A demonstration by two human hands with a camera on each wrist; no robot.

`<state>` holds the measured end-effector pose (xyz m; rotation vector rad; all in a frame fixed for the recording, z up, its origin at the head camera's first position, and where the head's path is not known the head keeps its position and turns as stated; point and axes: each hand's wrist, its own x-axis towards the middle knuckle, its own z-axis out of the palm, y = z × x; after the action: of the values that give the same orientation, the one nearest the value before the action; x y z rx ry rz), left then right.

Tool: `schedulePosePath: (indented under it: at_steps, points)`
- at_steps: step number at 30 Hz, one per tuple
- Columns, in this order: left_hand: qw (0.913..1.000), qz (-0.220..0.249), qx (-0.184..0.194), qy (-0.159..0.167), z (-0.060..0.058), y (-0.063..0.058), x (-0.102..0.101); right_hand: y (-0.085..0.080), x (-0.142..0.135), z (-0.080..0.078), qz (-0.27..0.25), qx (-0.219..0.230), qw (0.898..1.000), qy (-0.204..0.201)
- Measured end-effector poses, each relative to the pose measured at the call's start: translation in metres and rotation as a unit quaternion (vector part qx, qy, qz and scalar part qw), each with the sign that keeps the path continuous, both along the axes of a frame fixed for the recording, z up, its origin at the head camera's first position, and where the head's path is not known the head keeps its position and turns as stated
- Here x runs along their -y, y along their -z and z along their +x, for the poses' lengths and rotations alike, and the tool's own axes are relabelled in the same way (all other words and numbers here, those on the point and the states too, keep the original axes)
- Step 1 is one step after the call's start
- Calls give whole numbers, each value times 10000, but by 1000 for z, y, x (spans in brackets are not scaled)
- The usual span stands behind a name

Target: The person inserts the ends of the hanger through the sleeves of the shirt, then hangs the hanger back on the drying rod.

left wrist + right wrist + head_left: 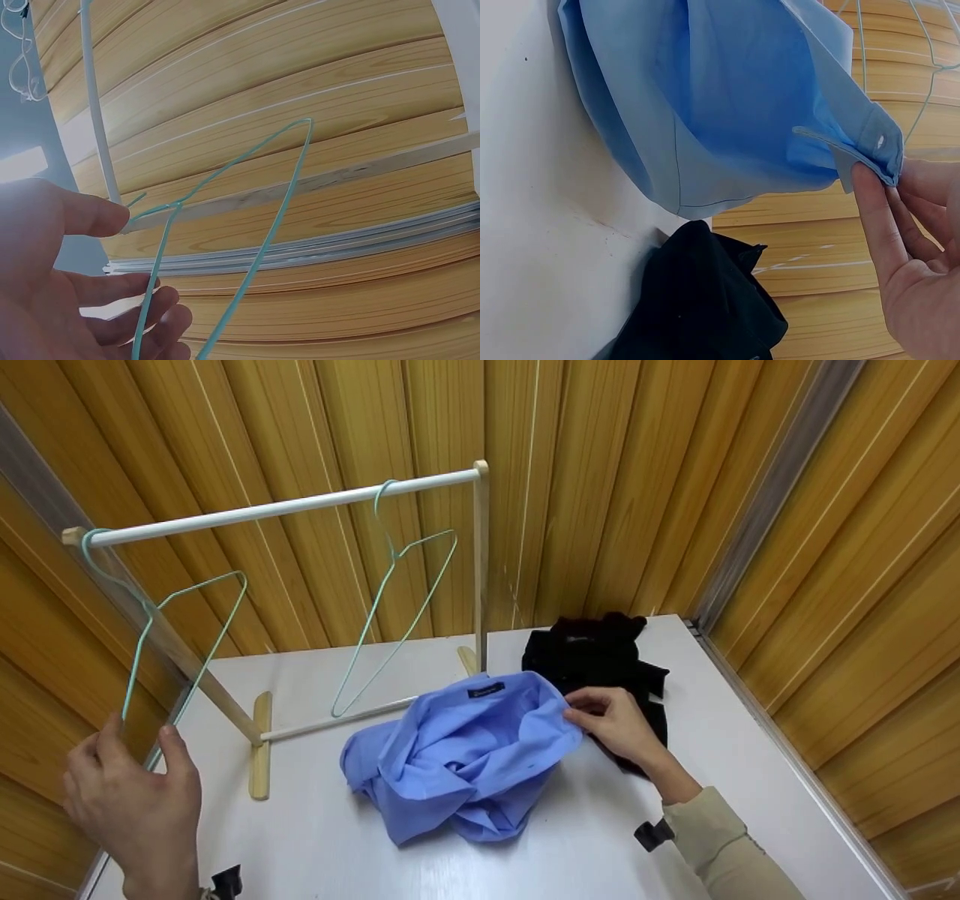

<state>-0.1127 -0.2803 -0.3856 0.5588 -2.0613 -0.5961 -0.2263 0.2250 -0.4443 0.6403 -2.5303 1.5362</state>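
A blue collared shirt (409,802) lies bunched on the white table, its dark neck label (486,690) facing up. My right hand (619,727) pinches the edge of its collar; the right wrist view shows the thumb and fingertips on the collar end (877,142) beside a buttonhole. At the left, a mint-green wire hanger (151,609) hangs from the rack's white rail (285,508). My left hand (139,802) is beside this hanger's lower part, thumb and fingers spread apart. In the left wrist view the hanger wire (259,259) passes close to the fingers, and contact is unclear.
A second mint-green hanger (394,556) hangs farther right on the rail. The rack's wooden post (481,570) stands behind the shirt. A black garment (600,656) lies crumpled at the back right. Wood-patterned panels (600,472) enclose the table (750,780).
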Motion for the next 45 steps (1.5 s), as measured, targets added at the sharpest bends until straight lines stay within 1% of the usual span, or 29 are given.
schedulePosePath:
  at_steps: [1,3,8,12,16,22,25,29,31,34,38,40,42,45]
  points:
    - [10000,23,14,17,-1,1,1,0,0,0,3,-7,10000,0]
    - [9999,91,42,40,-2,1,2,-4,1,3,18,-7,10000,-40]
    - [9997,235,-2,120,-6,1,5,-5,2,3,33,7,10000,-20]
    - [9993,197,-225,231,-7,2,7,-4,2,2,-47,42,10000,-28]
    - [9985,221,-347,352,-7,4,8,1,0,0,-160,116,9998,-75]
    - [9961,691,-161,520,-9,7,14,23,-7,-14,-160,38,9999,14]
    - [9929,1046,2,569,-10,8,15,28,-9,-17,-159,56,9999,30]
    - [9870,1442,-10,711,-12,6,17,30,-10,-18,-193,98,9998,12]
    - [9834,1625,-79,808,-13,5,17,30,-11,-18,-155,79,9998,-10]
    - [9744,2013,-108,999,-15,4,18,31,-12,-19,-80,36,10000,-31]
    - [9605,2417,-212,1365,-18,4,19,31,-12,-19,-11,23,10000,-51]
    - [9476,2748,-338,1595,-18,4,19,31,-12,-18,17,46,10000,-58]
    - [9321,3125,-426,1782,-19,3,20,30,-12,-18,52,124,9999,-30]
    - [9075,3670,-546,1971,-19,1,21,29,-12,-18,61,199,9998,1]
